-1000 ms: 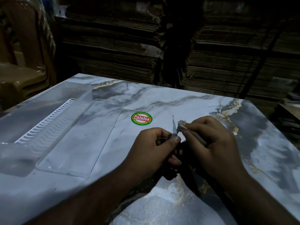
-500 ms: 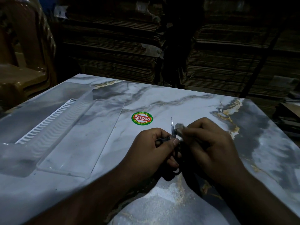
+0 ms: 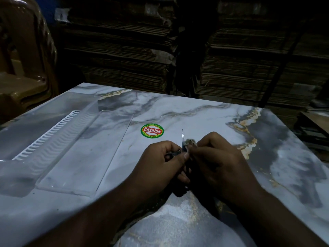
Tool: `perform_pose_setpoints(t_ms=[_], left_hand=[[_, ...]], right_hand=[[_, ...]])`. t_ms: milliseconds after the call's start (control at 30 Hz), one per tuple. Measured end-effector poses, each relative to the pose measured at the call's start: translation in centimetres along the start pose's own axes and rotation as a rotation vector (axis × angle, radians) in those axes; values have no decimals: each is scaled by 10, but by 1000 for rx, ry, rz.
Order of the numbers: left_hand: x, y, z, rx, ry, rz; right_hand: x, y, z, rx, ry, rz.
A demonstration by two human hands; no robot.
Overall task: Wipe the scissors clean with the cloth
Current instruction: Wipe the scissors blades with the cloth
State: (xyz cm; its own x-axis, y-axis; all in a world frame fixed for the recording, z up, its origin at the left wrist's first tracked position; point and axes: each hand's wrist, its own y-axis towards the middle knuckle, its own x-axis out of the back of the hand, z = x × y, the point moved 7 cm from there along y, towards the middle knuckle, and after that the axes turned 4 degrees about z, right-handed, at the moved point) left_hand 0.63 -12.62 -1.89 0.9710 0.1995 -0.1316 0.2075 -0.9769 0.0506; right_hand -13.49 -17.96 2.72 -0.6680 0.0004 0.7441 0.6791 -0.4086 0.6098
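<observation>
A thin metal blade of the scissors [image 3: 182, 138] points away from me, rising between my two hands over the marble table [image 3: 204, 114]. My left hand [image 3: 160, 163] grips the scissors near the pivot; the handles are hidden under my fingers. My right hand [image 3: 219, 161] pinches a small greyish cloth [image 3: 190, 142] against the right side of the blade, low down near the pivot. Most of the cloth is hidden inside that hand.
A clear plastic tray [image 3: 85, 157] with a ribbed edge lies on the left of the table. A round red and green sticker [image 3: 152, 131] sits just beyond my hands. Stacks of flattened cardboard [image 3: 124, 50] rise behind the table, and a brown plastic chair [image 3: 23, 68] stands at far left.
My right hand has slid the cloth down the blade towards the pivot, closing up against my left hand. The left hand has kept its hold in the same place.
</observation>
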Motion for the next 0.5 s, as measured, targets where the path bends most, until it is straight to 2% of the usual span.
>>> perform_pose_setpoints(t_ms=[133,267,400,500], left_hand=[[0,0,0,6,42,20],[1,0,5,16,7,10],[-1,0,5,21,39,35],[2,2,5,-6,50,13]], right_hand=[[8,4,-12,-120,11,-81],[-3,-1,-3,-20,-10,8],[6,1,-17,-142,3,-68],[-3,-1,-4,-64,19,-7]])
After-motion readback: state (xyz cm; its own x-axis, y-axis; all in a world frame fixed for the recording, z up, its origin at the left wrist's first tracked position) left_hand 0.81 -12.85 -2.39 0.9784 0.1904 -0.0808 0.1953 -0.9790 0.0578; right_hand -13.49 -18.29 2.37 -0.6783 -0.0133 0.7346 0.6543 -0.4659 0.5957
